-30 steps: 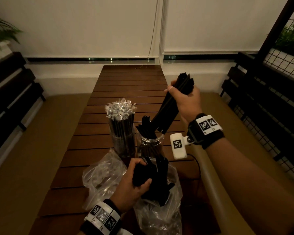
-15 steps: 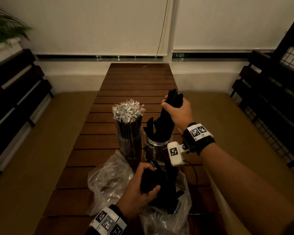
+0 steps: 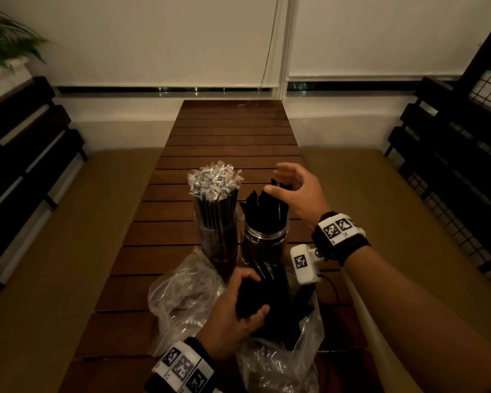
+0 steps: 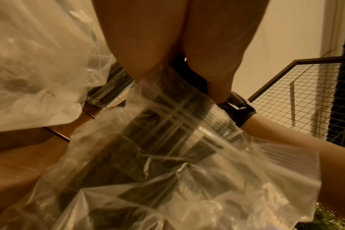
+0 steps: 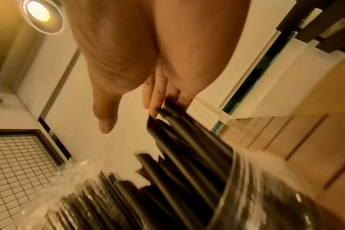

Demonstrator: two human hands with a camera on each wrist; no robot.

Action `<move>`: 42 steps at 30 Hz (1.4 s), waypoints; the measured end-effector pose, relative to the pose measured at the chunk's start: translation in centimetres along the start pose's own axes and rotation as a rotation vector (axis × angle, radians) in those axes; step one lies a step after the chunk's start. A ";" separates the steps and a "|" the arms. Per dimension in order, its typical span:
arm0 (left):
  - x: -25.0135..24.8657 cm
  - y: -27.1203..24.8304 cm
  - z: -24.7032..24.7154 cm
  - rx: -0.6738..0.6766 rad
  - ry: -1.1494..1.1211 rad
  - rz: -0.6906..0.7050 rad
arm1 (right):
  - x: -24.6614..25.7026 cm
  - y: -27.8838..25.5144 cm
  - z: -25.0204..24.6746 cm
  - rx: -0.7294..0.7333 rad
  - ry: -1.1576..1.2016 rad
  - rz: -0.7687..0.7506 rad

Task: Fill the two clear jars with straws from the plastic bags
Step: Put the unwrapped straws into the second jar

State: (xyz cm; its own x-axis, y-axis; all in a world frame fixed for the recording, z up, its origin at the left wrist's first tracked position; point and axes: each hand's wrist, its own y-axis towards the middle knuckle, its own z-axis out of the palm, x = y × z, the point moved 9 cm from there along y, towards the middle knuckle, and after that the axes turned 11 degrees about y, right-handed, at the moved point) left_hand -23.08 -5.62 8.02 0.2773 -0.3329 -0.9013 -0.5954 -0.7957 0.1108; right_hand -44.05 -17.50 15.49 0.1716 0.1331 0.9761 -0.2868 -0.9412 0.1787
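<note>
Two clear jars stand side by side on the wooden table [image 3: 233, 143]. The left jar [image 3: 219, 242] is packed with wrapped straws [image 3: 213, 181] with silvery tops. The right jar [image 3: 265, 241] holds black straws [image 3: 262, 208]. My right hand [image 3: 284, 182] hovers open over them. In the right wrist view its fingers [image 5: 155, 96] touch the tips of the black straws [image 5: 187, 147] and the thumb stands apart. Nearer to me, my left hand [image 3: 253, 293] grips a bundle of black straws [image 3: 275, 296] that sticks out of a clear plastic bag [image 3: 281, 364].
A second crumpled plastic bag [image 3: 182, 302] lies left of the held one, in front of the left jar. Cushioned benches [image 3: 68, 222] flank the narrow table on both sides. A wire-mesh panel [image 3: 488, 89] stands at the far right.
My right hand lowered its black straws into the right jar and let them go, and its fingers now spread above them. The left hand kept its grip on the bundle in the bag.
</note>
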 end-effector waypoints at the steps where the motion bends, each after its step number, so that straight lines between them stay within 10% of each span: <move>1: 0.0 0.0 0.1 0.011 -0.006 -0.010 | 0.8 -0.2 -0.7 -0.017 0.010 -0.014; 8: 0.2 -0.1 0.0 0.016 -0.016 -0.011 | 3.8 -7.3 -7.6 -0.152 -0.061 0.004; 17: -0.2 -0.3 0.9 -0.004 -0.065 0.032 | -2.4 -21.9 -0.7 0.315 -0.261 0.189; 42: 1.8 -1.4 1.4 -0.060 -0.082 -0.071 | -11.4 -25.2 1.7 0.106 -0.298 0.242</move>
State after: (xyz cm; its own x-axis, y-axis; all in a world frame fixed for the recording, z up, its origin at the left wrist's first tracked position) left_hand -22.76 -4.39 5.66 0.2532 -0.2342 -0.9386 -0.5298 -0.8454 0.0680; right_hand -37.16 4.14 -0.39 0.3815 -0.1784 0.9070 -0.2568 -0.9630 -0.0813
